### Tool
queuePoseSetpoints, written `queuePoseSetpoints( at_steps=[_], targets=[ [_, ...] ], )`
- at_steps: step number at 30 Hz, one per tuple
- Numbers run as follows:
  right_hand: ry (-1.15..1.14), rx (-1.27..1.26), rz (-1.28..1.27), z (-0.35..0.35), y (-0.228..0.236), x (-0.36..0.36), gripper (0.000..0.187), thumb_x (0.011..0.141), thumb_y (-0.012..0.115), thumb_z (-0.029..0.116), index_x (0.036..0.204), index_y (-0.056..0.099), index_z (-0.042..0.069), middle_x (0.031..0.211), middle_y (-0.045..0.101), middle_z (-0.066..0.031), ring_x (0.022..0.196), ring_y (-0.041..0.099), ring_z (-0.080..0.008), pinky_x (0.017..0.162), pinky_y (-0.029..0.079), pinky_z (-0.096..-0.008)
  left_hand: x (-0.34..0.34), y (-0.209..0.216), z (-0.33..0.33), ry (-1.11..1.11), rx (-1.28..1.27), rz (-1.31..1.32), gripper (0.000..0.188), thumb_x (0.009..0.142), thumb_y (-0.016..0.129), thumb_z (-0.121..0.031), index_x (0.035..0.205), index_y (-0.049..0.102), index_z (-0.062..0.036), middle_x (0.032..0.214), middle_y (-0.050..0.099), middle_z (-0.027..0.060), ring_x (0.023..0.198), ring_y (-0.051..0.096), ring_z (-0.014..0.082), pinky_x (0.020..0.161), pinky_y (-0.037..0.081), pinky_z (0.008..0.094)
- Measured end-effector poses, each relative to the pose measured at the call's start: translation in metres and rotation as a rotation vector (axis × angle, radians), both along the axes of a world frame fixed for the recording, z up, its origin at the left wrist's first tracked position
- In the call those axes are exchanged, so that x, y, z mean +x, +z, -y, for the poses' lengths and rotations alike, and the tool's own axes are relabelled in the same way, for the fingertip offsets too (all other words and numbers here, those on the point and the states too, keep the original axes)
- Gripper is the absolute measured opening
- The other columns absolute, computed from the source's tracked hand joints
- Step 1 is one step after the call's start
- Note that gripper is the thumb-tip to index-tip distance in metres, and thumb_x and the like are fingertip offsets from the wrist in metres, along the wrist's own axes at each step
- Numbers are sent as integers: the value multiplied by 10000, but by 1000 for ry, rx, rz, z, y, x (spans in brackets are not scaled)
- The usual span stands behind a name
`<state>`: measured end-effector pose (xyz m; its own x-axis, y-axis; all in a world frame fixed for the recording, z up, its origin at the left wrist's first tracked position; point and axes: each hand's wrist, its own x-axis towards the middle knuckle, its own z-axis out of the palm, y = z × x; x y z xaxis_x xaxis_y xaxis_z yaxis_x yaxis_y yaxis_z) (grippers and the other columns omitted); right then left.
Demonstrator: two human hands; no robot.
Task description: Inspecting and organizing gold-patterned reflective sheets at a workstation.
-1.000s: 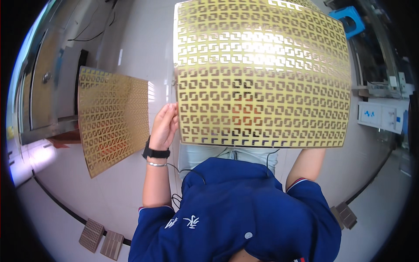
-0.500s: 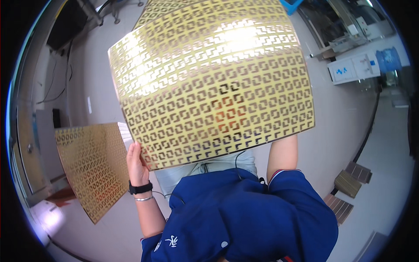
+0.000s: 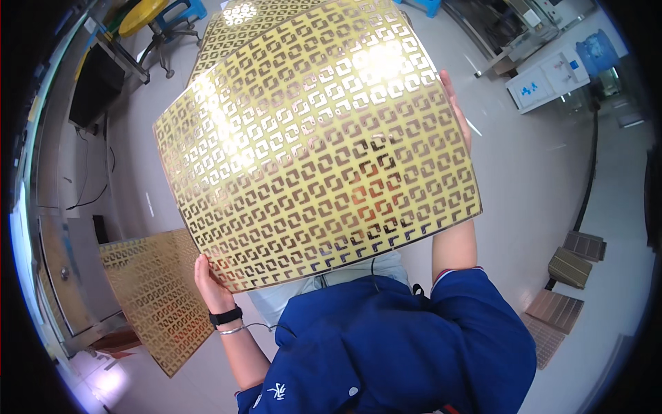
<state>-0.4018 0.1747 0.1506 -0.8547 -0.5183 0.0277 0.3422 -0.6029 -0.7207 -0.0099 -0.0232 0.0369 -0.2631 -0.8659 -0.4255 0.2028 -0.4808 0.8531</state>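
Observation:
Between my hands is a large, thin yellow circuit board panel (image 3: 310, 165), covered in rows of shiny metallic angular shapes. My left hand (image 3: 212, 281), with a black band at the wrist, grips its lower left corner. On the right edge, the fingers of my right hand (image 3: 458, 114) curl round from behind; the palm is hidden by the panel. The panel is tilted, and bright glare crosses its upper half. A similar patterned panel (image 3: 224, 38) shows beyond its far edge, partly covered. Another such panel (image 3: 155, 297) stands at the lower left.
A yellow-topped stool (image 3: 143, 17) and blue stools (image 3: 189, 10) are at the far left. A white water dispenser (image 3: 548, 81) with a blue bottle stands at the right. Several patterned panels or stacks (image 3: 556, 309) rest low on the right. A dark cable runs along the floor there.
The held panel has shifted down and slightly left in the picture, tilting more. My right fingers now show at its right edge. The surroundings have also shifted with the view.

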Motion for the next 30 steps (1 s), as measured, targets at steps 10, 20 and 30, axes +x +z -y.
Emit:
queuePoseSetpoints(
  at_steps=[10, 20, 30],
  targets=[
    [257, 85, -207, -35, 20, -42, 441, 910, 459, 58, 1339, 367, 7, 1229, 534, -183, 1121, 544, -208, 928, 464, -309, -13, 31, -2, 94, -107, 24, 227, 965, 411, -183, 1032, 546, -13, 1003, 607, 43, 902, 592, 121, 779, 483, 275],
    [273, 246, -320, -35, 29, -50, 411, 913, 463, 67, 1313, 407, -10, 1197, 559, -130, 1046, 570, -160, 882, 460, -262, -6, 43, -5, 181, -189, 5, 226, 949, 458, -203, 992, 570, -11, 957, 620, 48, 860, 586, 120, 765, 463, 269],
    [185, 338, -316, -37, 29, -42, 396, 920, 447, 58, 1310, 416, 4, 1182, 573, -123, 1029, 586, -139, 872, 480, -252, -2, 47, -5, 186, -193, -18, 174, 935, 501, -181, 909, 594, -36, 878, 635, 20, 792, 579, 89, 707, 449, 226]
  ],
)
